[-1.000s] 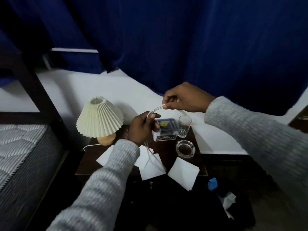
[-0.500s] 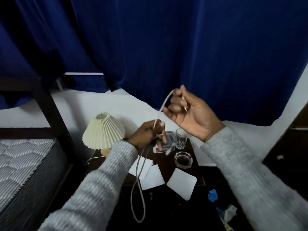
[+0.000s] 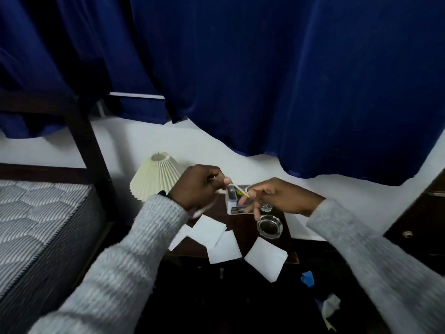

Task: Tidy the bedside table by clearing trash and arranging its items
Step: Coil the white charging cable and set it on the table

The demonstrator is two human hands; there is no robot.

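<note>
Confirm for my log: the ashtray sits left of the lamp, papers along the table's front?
No: the head view shows the ashtray right of the lamp, not left. The papers do lie along the table's front.

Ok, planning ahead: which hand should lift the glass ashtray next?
Probably the right. The right hand hovers just behind the ashtray, fingers loose at the cable tip; the left hand is farther off and grips the cable.

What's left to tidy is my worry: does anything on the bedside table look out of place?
Paper sheets lie scattered and overlapping across the front of the bedside table, one sheet hanging over its edge. Scraps litter the floor on the right.
</note>
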